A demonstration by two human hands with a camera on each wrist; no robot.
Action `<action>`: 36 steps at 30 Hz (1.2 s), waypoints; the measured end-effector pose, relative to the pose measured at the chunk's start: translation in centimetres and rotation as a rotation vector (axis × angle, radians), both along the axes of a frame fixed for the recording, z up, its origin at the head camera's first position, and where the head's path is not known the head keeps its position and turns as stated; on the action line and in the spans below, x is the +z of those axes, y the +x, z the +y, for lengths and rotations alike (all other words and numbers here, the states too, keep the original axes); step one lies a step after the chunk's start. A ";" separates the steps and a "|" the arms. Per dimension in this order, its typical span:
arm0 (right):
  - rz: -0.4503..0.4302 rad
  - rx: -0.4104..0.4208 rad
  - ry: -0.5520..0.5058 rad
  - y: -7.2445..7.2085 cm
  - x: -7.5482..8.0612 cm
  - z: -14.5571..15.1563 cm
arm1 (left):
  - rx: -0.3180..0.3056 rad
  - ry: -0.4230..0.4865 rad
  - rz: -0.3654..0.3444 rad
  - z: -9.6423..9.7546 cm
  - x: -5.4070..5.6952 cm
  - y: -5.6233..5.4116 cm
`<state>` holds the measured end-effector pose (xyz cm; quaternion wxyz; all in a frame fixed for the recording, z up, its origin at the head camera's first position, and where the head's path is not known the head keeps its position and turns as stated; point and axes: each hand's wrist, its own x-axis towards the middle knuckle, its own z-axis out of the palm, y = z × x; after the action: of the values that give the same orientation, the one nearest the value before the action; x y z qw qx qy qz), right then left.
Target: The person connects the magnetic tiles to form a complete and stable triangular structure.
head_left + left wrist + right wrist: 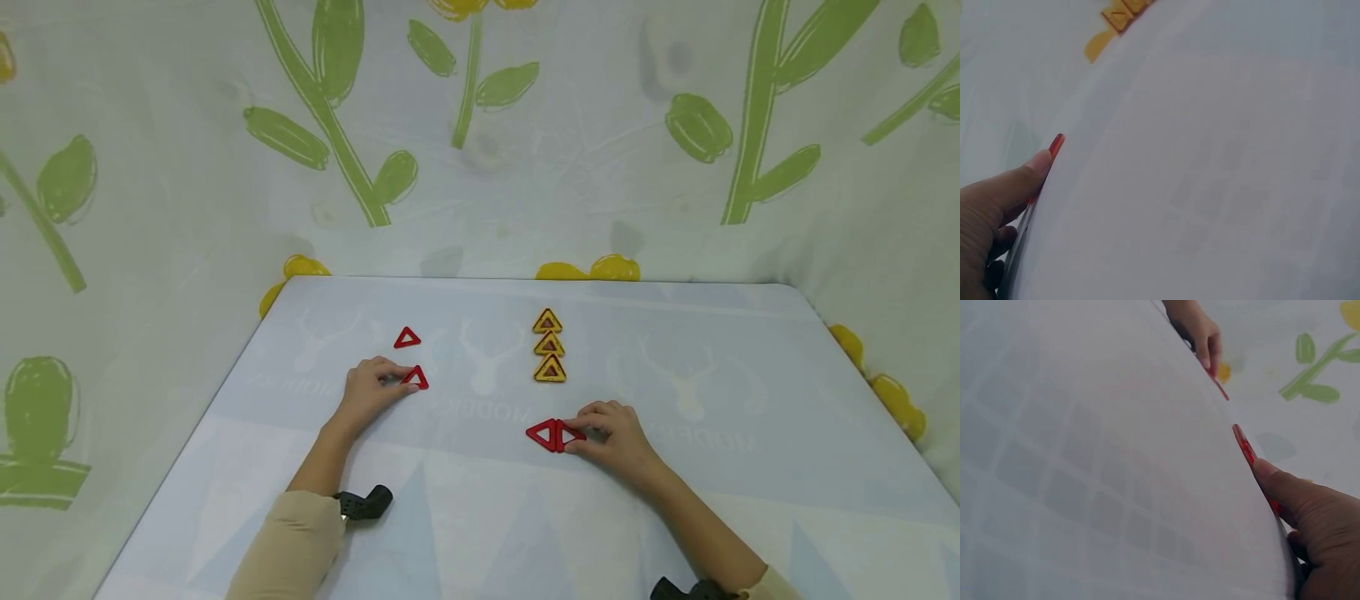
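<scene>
My left hand [367, 392] pinches a small red triangle frame [423, 379] between thumb and fingers, low over the table. In the left wrist view this frame [1056, 146] appears edge-on past the thumb. Just behind it lies another red triangle [408, 344]. Further right, my right hand [617, 439] pinches a red triangle [561, 436] by its right-hand end. Its straight left side lies right along the side of a further red triangle [552, 435], so the two form a diamond. The right wrist view shows red edges [1244, 444] beyond the thumb.
Three yellow triangles [550, 379] with brown centres stand in a column behind the right hand, points toward the back. The pale table [480, 517] has faint deer prints. A curtain [562, 183] with green plants hangs behind its far edge. Black wrist cameras [367, 503] sit on both wrists.
</scene>
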<state>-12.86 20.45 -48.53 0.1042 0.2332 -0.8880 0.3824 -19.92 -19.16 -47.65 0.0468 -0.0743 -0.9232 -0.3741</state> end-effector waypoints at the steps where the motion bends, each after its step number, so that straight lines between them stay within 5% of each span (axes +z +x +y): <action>1: -0.004 -0.002 0.002 0.0 0.0 0.0 | -0.009 0.003 0.001 0.2 0.1 0.0; 36: -0.022 -0.002 0.012 0.1 -0.1 0.1 | -0.211 -0.013 -0.005 5.0 0.2 -0.6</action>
<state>-12.77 20.52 -48.62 0.0932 0.2289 -0.8915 0.3797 -20.57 -14.18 -47.47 0.0044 -0.1707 -0.9127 -0.3712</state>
